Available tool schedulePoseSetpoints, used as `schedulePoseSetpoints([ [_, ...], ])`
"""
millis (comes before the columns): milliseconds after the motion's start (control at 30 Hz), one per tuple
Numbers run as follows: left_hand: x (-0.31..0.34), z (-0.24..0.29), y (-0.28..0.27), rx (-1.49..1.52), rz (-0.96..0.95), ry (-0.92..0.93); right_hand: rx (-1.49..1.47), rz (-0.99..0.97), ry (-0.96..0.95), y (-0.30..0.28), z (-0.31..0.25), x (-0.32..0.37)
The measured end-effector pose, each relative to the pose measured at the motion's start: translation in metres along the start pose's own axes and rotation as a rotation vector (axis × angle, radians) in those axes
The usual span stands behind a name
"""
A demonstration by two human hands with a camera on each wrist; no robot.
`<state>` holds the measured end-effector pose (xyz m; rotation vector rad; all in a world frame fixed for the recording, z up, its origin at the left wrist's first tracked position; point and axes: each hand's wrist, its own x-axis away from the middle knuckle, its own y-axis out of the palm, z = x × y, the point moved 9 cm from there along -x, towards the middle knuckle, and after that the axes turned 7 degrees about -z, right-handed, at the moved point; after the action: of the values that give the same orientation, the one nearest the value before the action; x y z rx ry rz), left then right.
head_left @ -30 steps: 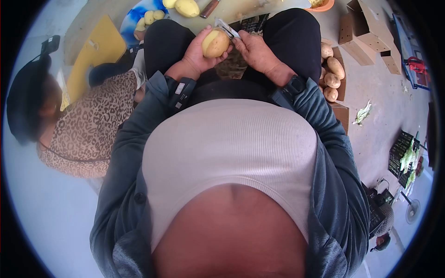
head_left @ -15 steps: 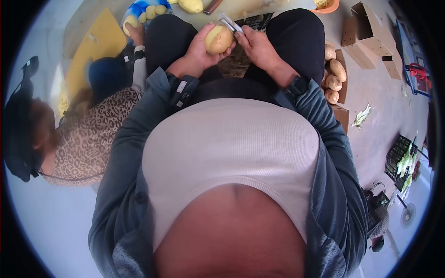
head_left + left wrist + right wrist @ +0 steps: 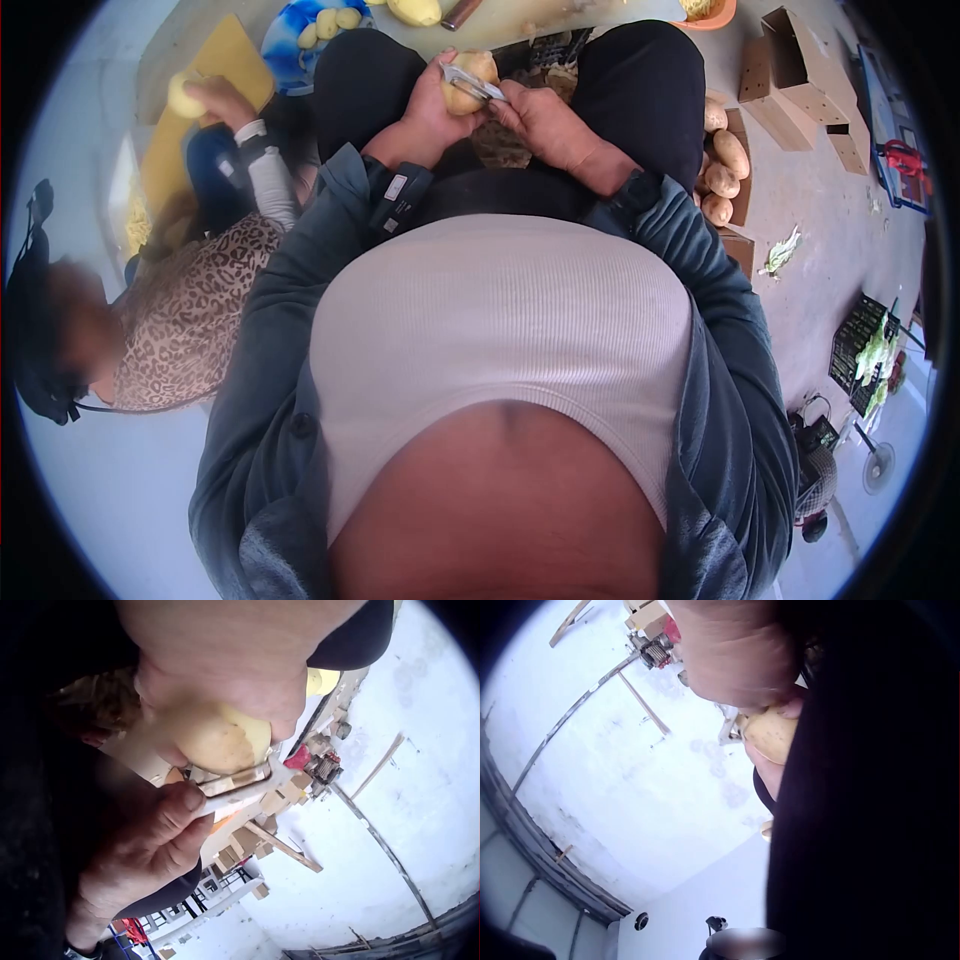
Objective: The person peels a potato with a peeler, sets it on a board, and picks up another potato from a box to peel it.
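In the head view my left hand [image 3: 428, 112] grips a partly peeled potato [image 3: 462, 98] above the lap, between the knees. My right hand [image 3: 548, 122] holds a peeler [image 3: 474, 83], its metal head lying across the top of the potato. The left wrist view shows the potato [image 3: 225, 742] under the left palm, with both pale flesh and brown skin. Just beneath it is the frame of the peeler [image 3: 244, 784], pinched between right thumb and fingers. From the right wrist, the potato [image 3: 769, 736] is partly hidden by the right hand [image 3: 739, 656].
Unpeeled potatoes [image 3: 722, 180] fill a carton by the right knee. Ahead lie peeled potatoes [image 3: 414, 11], a knife handle [image 3: 461, 14] and a blue-and-white basin [image 3: 282, 58]. At left, another person [image 3: 190, 320] lifts a peeled potato [image 3: 185, 95] near a yellow board [image 3: 226, 62].
The peeler has moved from beside the potato to across its top. The other person's hand has gone from out of sight to the basin, then left with a peeled potato.
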<state>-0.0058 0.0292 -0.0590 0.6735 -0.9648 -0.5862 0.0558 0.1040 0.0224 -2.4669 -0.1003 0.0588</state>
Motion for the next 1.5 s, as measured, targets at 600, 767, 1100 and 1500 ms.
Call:
schedulePoseSetpoints([
  [600, -0.011, 0.006, 0.008, 0.247, -0.230, 0.003, -0.027, -0.028, -0.206, 0.008, -0.002, 0.002],
  [767, 0.000, 0.003, 0.007, 0.255, -0.053, 0.003, -0.894, 0.231, 0.229, -0.020, 0.049, 0.008],
  [1100, 0.005, -0.001, 0.014, 0.036, -0.145, -0.043, -0.030, 0.237, 0.063, -0.036, 0.020, 0.010],
  [1500, 0.002, -0.008, 0.009, -0.035, -0.156, -0.093, 0.007, 0.123, 0.057, -0.028, 0.010, 0.007],
])
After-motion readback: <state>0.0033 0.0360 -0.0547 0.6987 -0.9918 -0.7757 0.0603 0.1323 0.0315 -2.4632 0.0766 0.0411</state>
